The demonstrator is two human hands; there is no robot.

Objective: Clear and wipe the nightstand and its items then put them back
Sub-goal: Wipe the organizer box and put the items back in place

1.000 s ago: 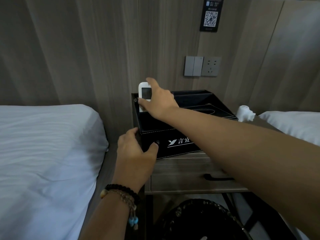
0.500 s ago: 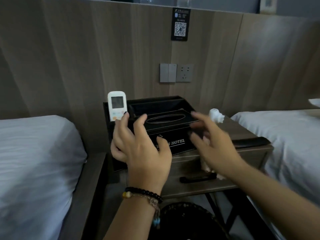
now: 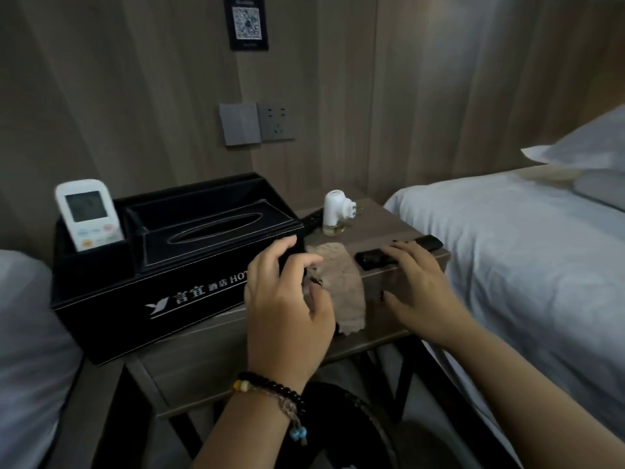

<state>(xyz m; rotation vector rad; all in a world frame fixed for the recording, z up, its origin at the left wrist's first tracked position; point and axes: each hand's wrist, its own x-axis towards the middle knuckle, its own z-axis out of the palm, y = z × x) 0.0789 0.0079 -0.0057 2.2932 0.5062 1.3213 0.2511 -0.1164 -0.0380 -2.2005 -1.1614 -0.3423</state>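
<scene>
A white remote (image 3: 88, 214) is standing in the left slot of the black organizer box (image 3: 135, 286) on the desk (image 3: 389, 228). The left hand (image 3: 287, 299) is curling its fingers over the box's right end, beside a beige cloth (image 3: 345, 282). Further right, the right hand (image 3: 419, 286) is resting spread fingers on a black remote (image 3: 375, 257) at the near edge.

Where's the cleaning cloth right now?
In the head view, the beige cloth lies draped over the nightstand's front edge, between the left hand and right hand, just right of the black organizer box.
</scene>
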